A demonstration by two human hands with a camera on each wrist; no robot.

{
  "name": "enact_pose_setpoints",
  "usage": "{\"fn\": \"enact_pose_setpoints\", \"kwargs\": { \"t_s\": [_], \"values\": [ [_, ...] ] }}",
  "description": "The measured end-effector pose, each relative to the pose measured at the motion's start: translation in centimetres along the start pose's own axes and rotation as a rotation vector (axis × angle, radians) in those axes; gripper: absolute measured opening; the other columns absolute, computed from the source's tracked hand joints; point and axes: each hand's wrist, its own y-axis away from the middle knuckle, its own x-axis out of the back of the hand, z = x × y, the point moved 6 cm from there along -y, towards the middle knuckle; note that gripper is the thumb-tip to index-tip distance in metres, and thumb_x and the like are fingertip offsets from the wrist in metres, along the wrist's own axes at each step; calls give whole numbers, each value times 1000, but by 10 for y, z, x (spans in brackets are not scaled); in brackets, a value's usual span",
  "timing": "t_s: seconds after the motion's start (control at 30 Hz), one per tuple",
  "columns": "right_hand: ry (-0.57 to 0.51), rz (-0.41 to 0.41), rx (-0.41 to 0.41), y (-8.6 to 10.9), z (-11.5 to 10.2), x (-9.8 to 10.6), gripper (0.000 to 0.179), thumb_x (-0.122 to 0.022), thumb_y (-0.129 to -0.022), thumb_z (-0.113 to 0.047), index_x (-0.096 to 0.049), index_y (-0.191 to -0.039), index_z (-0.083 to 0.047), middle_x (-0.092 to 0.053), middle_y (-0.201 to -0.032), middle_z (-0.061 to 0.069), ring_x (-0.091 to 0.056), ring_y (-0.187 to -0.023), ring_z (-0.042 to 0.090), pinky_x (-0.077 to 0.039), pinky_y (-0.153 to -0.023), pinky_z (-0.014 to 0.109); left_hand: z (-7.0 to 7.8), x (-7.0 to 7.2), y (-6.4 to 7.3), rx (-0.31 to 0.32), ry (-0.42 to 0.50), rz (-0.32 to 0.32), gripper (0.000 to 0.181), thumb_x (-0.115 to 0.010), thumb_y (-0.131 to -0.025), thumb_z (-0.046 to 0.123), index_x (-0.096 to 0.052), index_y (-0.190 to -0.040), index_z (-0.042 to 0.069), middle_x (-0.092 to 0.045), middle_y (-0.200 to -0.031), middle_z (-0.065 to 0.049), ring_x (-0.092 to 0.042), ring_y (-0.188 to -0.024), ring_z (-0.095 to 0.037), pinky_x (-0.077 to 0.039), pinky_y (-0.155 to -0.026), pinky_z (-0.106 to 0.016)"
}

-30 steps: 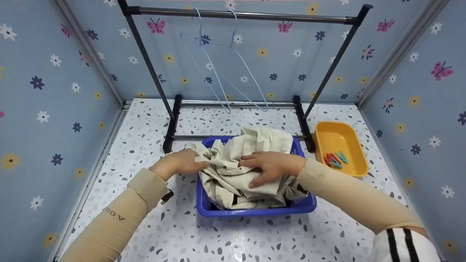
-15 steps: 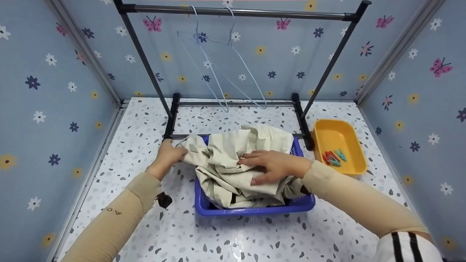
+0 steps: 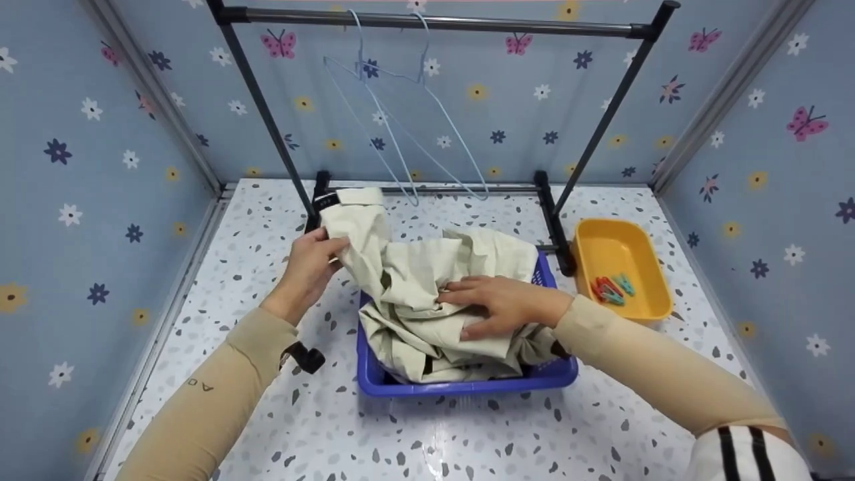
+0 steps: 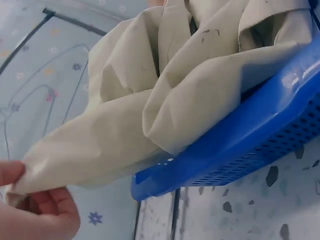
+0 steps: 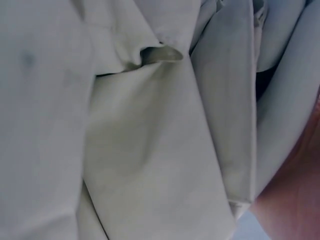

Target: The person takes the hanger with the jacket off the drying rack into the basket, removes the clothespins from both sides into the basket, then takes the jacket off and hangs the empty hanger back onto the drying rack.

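Note:
A crumpled beige garment (image 3: 417,321) fills the blue basket (image 3: 467,389) in the head view. My left hand (image 3: 308,264) pinches one end of the garment at the left and holds it raised above the basket's rim. That end bears a black tag with small light marks at its tip. In the left wrist view, the left hand (image 4: 42,205) has thumb and fingers on either side of the cloth (image 4: 95,145). My right hand (image 3: 504,304) rests palm down on the pile, fingers spread. Folds of beige cloth (image 5: 155,150) fill most of the right wrist view.
Behind the basket stands a dark metal clothes rack (image 3: 434,24) with two light blue hangers (image 3: 394,127) on its bar. A yellow tray (image 3: 651,280) with several red and green clothespins (image 3: 609,292) sits at the right. Flower-patterned walls enclose the speckled floor.
My left hand first moved left off the pile with a fold of the garment, then raised it, so the black-tagged end now stands up. The right hand stays in place on the cloth.

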Motion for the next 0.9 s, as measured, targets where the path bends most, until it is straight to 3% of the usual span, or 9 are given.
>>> {"fn": "enact_pose_setpoints", "kwargs": {
  "t_s": [0.1, 0.2, 0.3, 0.4, 0.53, 0.7, 0.8, 0.9],
  "values": [
    [-1, -1, -6, 1, 1, 0, 82, -64, -100, -59, -38, -170, -25, -32, -178, 11, -30, -164, 43, -23, -132, 65, 5, -19, 6, -78, -124, -120, 43, -56, -111, 6, -54, -150, -12, -71, -121, -5, -69, -103, -9, -59, -92, -25],
    [-2, 1, -8, 1, 1, 0, 82, -65, -100, -58, -38, -170, -25, -32, -178, 11, -30, -164, 42, -23, -132, 64, 8, -33, 11, -193, -319, -178, 37, -57, -111, 9, -64, -142, -11, -74, -126, -12, -67, -105, -8, -55, -93, -23],
    [3, 2, -1, 0, 1, 0, 81, -65, -101, -58, -39, -170, -24, -33, -178, 11, -31, -164, 42, -24, -132, 63, 5, -47, 16, -306, -507, -247, 33, -59, -110, 8, -69, -135, -10, -67, -140, -23, -65, -120, -19, -52, -103, -29],
    [9, 6, 11, 0, -1, 0, 80, -65, -101, -57, -40, -169, -23, -33, -177, 11, -32, -163, 43, -25, -132, 63, 0, -63, 23, -377, -656, -371, 33, -59, -111, 11, -71, -137, -5, -54, -159, -25, -53, -146, -37, -45, -122, -45],
    [8, 11, 30, 3, -2, 2, 79, -65, -101, -56, -41, -169, -23, -35, -177, 12, -33, -162, 42, -27, -131, 63, -12, -82, 34, -395, -871, -564, 43, -56, -114, 26, -62, -154, 9, -37, -175, -17, -26, -165, -41, -25, -133, -61],
    [-43, 39, 88, 11, 3, 13, 65, -68, -104, -44, -53, -162, -19, -45, -171, 14, -41, -159, 40, -31, -130, 61, -25, -94, 42, -431, -1129, -692, 61, -61, -111, 42, -47, -166, 21, -32, -178, -11, -17, -168, -42, -16, -134, -66],
    [-103, 126, 86, 19, 13, 28, 47, -69, -105, -31, -68, -147, -11, -59, -160, 17, -52, -151, 40, -38, -126, 60, -31, -98, 45, -432, -1227, -734, 69, -64, -107, 50, -42, -168, 25, -32, -178, -7, -18, -167, -43, -15, -134, -64],
    [-141, 274, 6, 27, 30, 48, 32, -71, -105, -21, -76, -132, -4, -71, -142, 19, -65, -136, 40, -48, -118, 59, -37, -102, 46, -433, -1286, -786, 74, -65, -105, 54, -40, -169, 25, -32, -178, -6, -17, -167, -46, -15, -135, -63]
  ]
}}
